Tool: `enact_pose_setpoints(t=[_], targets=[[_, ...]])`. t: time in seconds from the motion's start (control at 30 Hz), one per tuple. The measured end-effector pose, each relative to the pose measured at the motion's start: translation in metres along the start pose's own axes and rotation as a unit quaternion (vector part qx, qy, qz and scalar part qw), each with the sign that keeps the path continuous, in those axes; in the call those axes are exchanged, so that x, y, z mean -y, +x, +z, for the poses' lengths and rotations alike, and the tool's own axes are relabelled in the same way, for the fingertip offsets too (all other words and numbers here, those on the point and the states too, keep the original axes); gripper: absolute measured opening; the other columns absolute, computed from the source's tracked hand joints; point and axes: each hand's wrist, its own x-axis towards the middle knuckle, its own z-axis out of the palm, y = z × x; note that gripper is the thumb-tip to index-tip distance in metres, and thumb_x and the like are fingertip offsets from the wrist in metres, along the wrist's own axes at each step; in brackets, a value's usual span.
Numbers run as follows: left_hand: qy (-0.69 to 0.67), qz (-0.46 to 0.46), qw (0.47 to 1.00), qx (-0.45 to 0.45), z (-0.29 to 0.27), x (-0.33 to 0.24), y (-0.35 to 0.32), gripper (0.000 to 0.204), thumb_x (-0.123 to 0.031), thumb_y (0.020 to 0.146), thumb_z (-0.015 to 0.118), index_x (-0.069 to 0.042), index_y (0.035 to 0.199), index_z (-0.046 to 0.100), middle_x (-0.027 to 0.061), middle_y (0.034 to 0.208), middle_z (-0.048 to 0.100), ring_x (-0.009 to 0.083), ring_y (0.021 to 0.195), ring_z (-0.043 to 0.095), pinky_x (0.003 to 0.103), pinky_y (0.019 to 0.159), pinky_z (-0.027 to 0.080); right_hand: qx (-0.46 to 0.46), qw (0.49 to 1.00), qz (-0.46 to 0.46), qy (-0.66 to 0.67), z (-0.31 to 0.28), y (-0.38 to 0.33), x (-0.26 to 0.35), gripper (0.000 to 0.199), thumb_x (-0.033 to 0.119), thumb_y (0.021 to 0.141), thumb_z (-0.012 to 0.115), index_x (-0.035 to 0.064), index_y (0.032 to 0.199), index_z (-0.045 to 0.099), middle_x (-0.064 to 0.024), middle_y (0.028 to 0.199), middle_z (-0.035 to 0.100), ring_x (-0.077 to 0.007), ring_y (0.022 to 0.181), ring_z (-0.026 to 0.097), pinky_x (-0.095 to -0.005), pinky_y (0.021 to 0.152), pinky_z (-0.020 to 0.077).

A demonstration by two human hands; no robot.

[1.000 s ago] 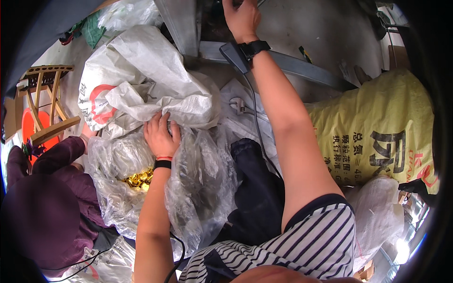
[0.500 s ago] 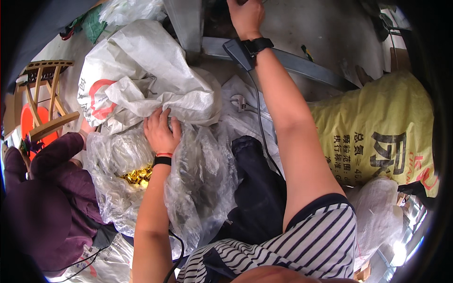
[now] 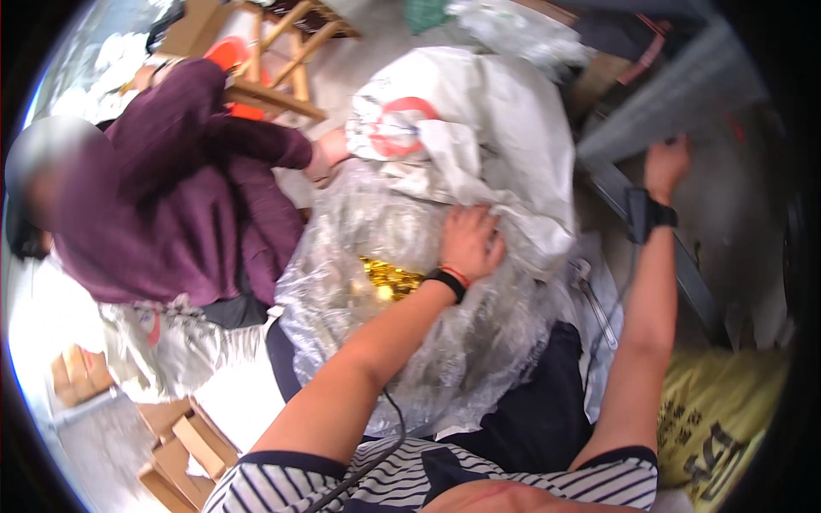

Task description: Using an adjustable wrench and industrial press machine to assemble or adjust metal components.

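Note:
My left hand (image 3: pixel 470 244) lies with spread fingers on the clear plastic bag (image 3: pixel 342 231), beside the white woven sack (image 3: pixel 522 111). Shiny gold foil pieces (image 3: pixel 389 280) show in the bag, left of my wrist. Out to the right, my right hand (image 3: pixel 667 167) is closed by the grey metal frame (image 3: pixel 629 192). Something dark shows at its fingers, too small and blurred to name. A black box-shaped device (image 3: pixel 639 215) with a cable is strapped at my right wrist. An adjustable wrench (image 3: pixel 596 301) rests on pale plastic between my arms.
At the left sits a person in a purple top (image 3: pixel 188 197), one hand (image 3: pixel 329 154) at the white sack's edge. Behind them stands a wooden chair (image 3: pixel 291 60). A yellow printed sack (image 3: pixel 718 419) lies lower right, and cardboard boxes (image 3: pixel 188 449) lower left.
My view has swung left, so the scene sits farther right and the person shows more fully. The left hand stays on the plastic; the right stays stretched out by the metal frame.

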Motion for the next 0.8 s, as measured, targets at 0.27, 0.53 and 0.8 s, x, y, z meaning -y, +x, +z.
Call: enact_pose_setpoints(t=[0.27,0.53,0.8], targets=[[-0.014,-0.016,1.0,0.004,-0.002,0.0,-0.002,0.032,-0.025,0.079,0.055,-0.008,0.105,0.061,0.0114,0.116,0.056,0.0264,0.114,0.048,0.05,0.105,0.025,0.031,0.997,0.014,0.062,0.009,0.001,-0.014,0.027,0.026,0.086,0.06,0.0025,0.098,0.061,-0.0121,0.094,0.065,-0.0284,0.087,0.063,-0.0376,0.077,0.0475],[-0.017,-0.011,1.0,0.0,0.001,-0.001,-0.001,0.032,-0.025,0.079,0.055,-0.007,0.105,0.061,0.0115,0.116,0.056,0.0266,0.114,0.048,0.048,0.105,0.025,0.057,0.998,0.016,0.039,0.004,0.006,-0.02,0.029,0.028,0.086,0.061,0.0027,0.1,0.062,-0.0117,0.097,0.066,-0.029,0.091,0.063,-0.0374,0.077,0.0478],[-0.02,-0.007,1.0,-0.002,0.0,-0.001,-0.002,0.032,-0.025,0.079,0.056,-0.007,0.105,0.06,0.0115,0.116,0.055,0.0266,0.113,0.048,0.048,0.105,0.025,0.022,0.999,-0.003,0.046,0.002,0.005,-0.016,0.03,0.031,0.087,0.058,0.0035,0.098,0.063,-0.0116,0.095,0.066,-0.0325,0.088,0.062,-0.0386,0.077,0.0472]])
